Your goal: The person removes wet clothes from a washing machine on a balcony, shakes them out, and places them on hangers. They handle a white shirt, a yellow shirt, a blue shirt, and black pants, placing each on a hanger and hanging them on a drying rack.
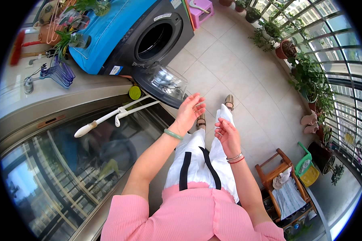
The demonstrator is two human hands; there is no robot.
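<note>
My left hand, with a green bangle at its wrist, is held out in front of me. Its fingers are loosely curled and hold nothing I can see. It overlaps the edge of the swung-out round door of a dark grey washing machine; whether it touches the door I cannot tell. My right hand hovers over my white trousers, half curled and holding nothing visible. A bracelet and a red cord circle that wrist. The drum opening looks dark, and its contents are hidden.
A blue cover lies on the machine, with potted plants on top. Purple hangers hang at the left, above a white pole by the glass. Potted plants line the railing at the right. A wooden chair stands at the lower right.
</note>
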